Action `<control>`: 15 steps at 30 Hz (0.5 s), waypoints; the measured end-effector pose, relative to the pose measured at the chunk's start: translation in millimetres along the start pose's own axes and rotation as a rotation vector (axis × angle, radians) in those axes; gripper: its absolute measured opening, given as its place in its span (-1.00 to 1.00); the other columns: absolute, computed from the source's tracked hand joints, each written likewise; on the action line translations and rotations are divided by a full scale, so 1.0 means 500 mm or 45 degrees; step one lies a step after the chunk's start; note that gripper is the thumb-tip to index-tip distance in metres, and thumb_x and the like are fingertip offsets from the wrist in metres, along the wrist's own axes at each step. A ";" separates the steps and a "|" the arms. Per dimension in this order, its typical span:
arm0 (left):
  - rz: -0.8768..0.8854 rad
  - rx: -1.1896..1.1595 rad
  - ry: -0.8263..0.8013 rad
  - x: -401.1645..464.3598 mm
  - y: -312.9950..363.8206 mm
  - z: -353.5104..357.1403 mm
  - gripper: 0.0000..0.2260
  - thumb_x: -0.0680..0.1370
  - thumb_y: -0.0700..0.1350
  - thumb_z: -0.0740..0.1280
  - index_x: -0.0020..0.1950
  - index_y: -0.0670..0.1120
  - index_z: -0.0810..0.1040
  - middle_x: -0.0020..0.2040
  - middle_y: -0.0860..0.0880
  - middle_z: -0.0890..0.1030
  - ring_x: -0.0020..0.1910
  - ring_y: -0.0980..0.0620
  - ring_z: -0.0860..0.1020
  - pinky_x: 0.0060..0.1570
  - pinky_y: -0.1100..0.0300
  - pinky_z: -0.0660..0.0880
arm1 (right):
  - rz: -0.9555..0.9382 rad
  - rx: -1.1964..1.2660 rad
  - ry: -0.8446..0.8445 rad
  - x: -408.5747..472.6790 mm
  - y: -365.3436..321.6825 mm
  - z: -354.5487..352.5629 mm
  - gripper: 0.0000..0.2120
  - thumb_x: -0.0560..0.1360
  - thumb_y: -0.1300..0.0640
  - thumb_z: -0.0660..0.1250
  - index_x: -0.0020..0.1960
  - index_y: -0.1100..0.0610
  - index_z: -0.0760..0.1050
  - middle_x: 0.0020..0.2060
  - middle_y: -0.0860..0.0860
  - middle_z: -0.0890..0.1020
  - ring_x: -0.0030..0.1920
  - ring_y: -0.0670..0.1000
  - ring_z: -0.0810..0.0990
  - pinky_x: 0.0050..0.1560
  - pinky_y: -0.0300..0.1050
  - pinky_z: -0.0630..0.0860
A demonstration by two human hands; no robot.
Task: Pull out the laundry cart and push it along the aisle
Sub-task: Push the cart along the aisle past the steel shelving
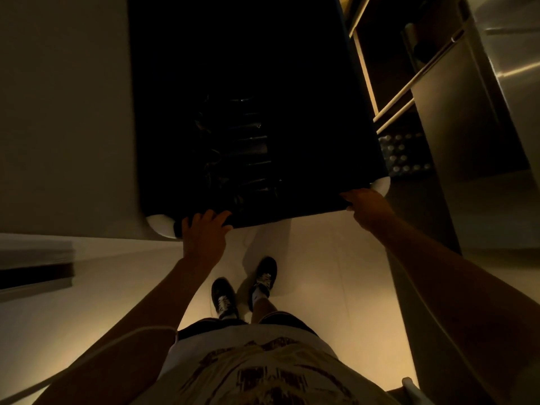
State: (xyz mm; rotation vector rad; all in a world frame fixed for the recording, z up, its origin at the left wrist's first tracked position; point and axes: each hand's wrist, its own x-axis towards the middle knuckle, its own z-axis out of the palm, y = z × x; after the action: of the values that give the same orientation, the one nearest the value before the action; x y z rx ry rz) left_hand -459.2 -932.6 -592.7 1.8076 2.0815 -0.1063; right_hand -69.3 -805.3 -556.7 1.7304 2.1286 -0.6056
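Observation:
The laundry cart (306, 213) is a big dark open-topped bin that fills the upper middle of the view, with white rounded bumpers at its two near corners. Dark, shiny folded material lies at its bottom. My left hand (204, 235) grips the near rim close to the left corner, fingers curled over the edge. At the near rim by the right corner, my right hand (365, 209) holds on with fingers over the edge. Both arms are stretched forward.
A plain wall (64, 112) runs close along the cart's left side. On the right stands a shelving unit (388, 83) with pale rails, and beyond it a metal cabinet (502, 54). Pale floor (321, 273) lies under my feet.

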 end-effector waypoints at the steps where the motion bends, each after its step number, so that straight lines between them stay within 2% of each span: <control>1: -0.009 0.003 -0.003 0.003 0.000 -0.001 -0.64 0.66 0.09 0.22 0.46 0.10 0.48 0.27 -0.13 0.60 0.27 -0.25 0.51 0.35 -0.27 0.31 | -0.017 -0.022 -0.014 0.004 0.003 -0.002 -0.57 0.59 0.20 0.32 0.45 0.07 0.46 0.38 0.13 0.54 0.37 0.20 0.51 0.37 0.12 0.45; 8: -0.039 0.030 0.000 0.015 0.005 -0.011 -0.64 0.66 0.07 0.24 0.45 0.09 0.48 0.27 -0.12 0.59 0.28 -0.25 0.51 0.40 -0.29 0.28 | -0.125 -0.007 0.107 0.009 0.017 0.006 -0.57 0.56 0.23 0.35 0.41 0.03 0.50 0.34 0.09 0.59 0.34 0.18 0.54 0.31 0.10 0.49; 15: -0.092 0.003 0.039 0.025 0.018 -0.011 -0.65 0.62 0.02 0.33 0.40 0.07 0.54 0.25 -0.13 0.61 0.27 -0.27 0.52 0.42 -0.31 0.26 | -0.212 -0.082 0.084 0.030 0.031 -0.008 -0.56 0.57 0.20 0.34 0.44 0.01 0.47 0.38 0.06 0.56 0.37 0.17 0.51 0.33 0.08 0.47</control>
State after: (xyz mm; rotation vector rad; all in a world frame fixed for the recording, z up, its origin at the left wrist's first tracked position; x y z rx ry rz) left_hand -452.9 -917.5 -590.2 1.7460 2.1696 -0.1008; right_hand -57.3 -788.0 -562.5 1.5712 2.3277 -0.5237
